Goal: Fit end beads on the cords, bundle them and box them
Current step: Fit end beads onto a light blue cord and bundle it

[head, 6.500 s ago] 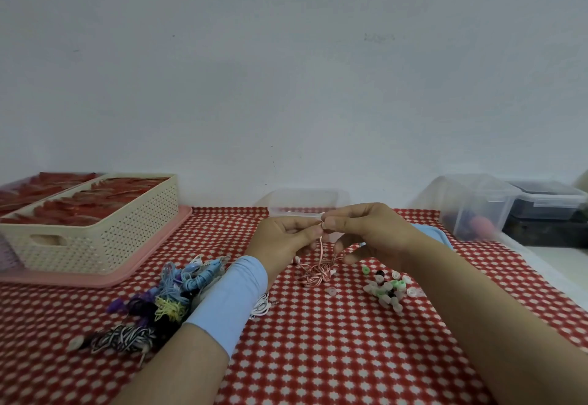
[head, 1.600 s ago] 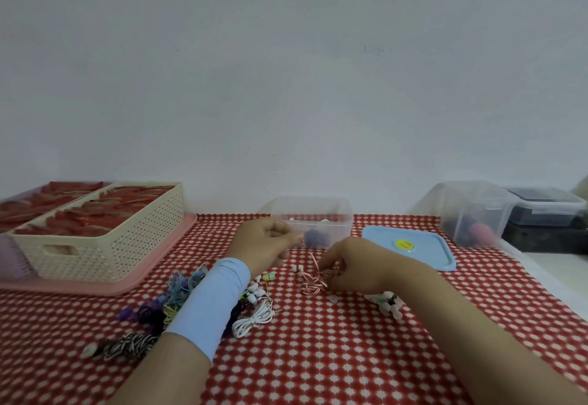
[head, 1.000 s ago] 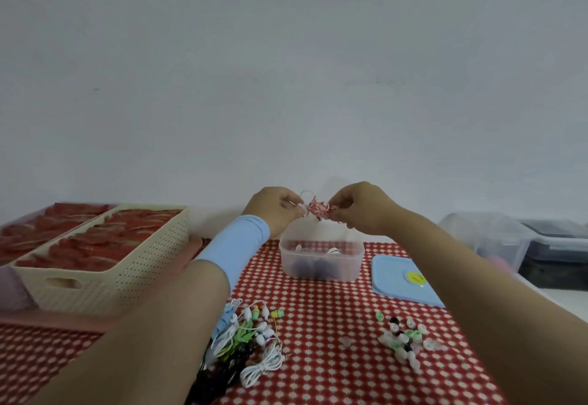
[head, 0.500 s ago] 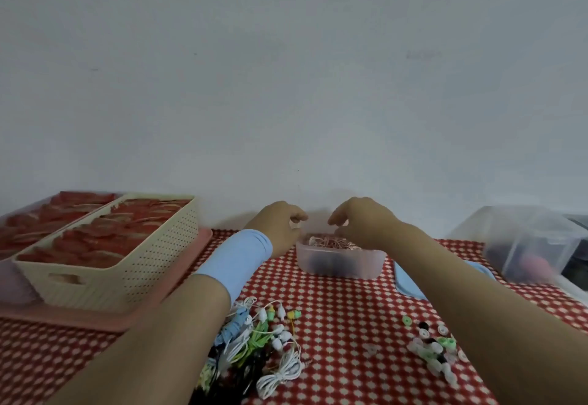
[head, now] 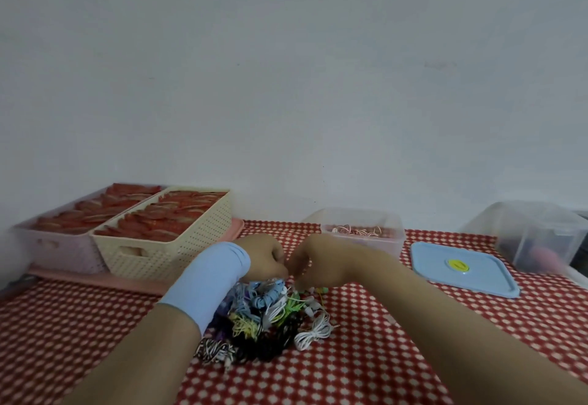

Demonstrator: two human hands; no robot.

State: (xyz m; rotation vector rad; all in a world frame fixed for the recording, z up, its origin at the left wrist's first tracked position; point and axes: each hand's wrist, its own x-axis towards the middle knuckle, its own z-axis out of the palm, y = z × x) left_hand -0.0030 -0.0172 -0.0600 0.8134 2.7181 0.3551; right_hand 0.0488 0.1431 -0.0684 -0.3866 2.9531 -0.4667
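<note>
A tangled pile of coloured cords (head: pixel 264 318) lies on the red checked tablecloth (head: pixel 79 325) in front of me. My left hand (head: pixel 262 256), with a light-blue sleeve on the wrist, and my right hand (head: pixel 315 261) meet with curled fingers at the far edge of the pile. Their fingertips dip into the cords beside a light-blue cord (head: pixel 270 291). Blur hides whether they pinch anything. Behind my hands stands a clear plastic box (head: pixel 362 242) with a pink cord bundle (head: pixel 356 230) on top of its contents. My right forearm hides the loose beads.
A blue lid (head: pixel 458 269) lies right of the box. At the far right is another clear container (head: pixel 541 236). Back left, a cream basket (head: pixel 171 239) and a pink basket (head: pixel 63 245), both filled with red items, stand on a pink tray (head: pixel 95 279).
The pink bundle was lifted from the table and dropped into the clear box. Both hands then came back down to the cord pile.
</note>
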